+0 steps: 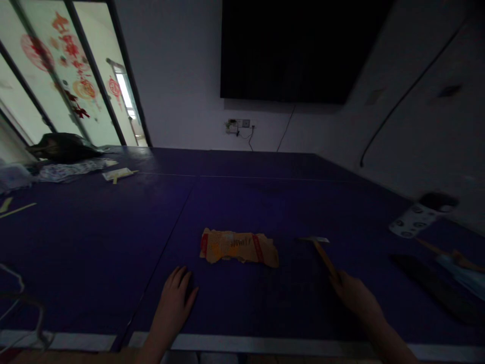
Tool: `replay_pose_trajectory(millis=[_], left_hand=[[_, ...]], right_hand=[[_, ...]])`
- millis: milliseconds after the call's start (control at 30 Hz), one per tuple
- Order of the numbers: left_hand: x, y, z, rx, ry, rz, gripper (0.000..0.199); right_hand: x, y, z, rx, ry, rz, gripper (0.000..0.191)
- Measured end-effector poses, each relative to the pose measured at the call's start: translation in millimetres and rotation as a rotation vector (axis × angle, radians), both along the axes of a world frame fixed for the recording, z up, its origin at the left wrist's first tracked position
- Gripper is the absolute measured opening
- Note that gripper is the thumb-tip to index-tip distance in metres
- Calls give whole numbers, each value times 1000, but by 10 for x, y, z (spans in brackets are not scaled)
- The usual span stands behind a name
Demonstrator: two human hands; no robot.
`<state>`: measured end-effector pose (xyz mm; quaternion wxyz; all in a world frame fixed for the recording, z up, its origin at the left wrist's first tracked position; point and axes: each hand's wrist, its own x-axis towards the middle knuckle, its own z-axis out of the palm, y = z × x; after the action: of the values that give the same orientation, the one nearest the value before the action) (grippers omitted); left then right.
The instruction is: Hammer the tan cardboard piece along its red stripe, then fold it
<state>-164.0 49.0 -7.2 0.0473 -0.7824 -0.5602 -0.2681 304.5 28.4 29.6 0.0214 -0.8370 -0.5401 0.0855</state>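
My right hand (356, 296) is closed around the wooden handle of a hammer (325, 259). The hammer's narrow head points away from me, just above or on the purple tabletop; I cannot tell which. Palm down on the table lies my left hand (175, 296), fingers stretched out and holding nothing. Between the hands, a little farther off, is a torn strip of brown cardboard (246, 248) with red bands near both ends. A row of short dark marks runs across its middle, too small to make out. Neither hand touches the cardboard.
A purple table (235, 202) reaches to the wall. At right are a patterned cylindrical container (415, 221) and a long dark object (428, 283). A black bag (66, 146) and plastic wrapping (71, 170) lie far left. A white cable (40, 318) hangs at near left.
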Motion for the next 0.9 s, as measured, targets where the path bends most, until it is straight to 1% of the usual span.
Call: replay_pose_trajectory(millis=[233,333,433,533,600,667,733,800,900], left_hand=[[32,-8,36,1,-14,-9,35],[47,-9,57,-3,-15,-11,35],[61,-28,63,-7,-25,-5,34],[53,-53,77,-22,-86,3,33],[36,-32,116,-73,-169,19,32],[27,58,184,-170,-271,30,33],[50,230,269,-282,-370,25,34],[118,456,345,-366,-466,10,35],[271,787,397,-448,-588,4,35]], right_hand=[[61,88,54,-2,-30,-1,30],[26,127,66,-1,-69,-8,30],[-56,129,42,7,-151,-27,32],[-134,76,33,40,-252,-27,33],[-177,47,68,74,-297,-16,31],[-248,67,129,114,-319,-4,30],[-392,159,180,160,-315,28,31],[-631,317,184,208,-269,100,33],[-1079,602,99,248,-154,217,33]])
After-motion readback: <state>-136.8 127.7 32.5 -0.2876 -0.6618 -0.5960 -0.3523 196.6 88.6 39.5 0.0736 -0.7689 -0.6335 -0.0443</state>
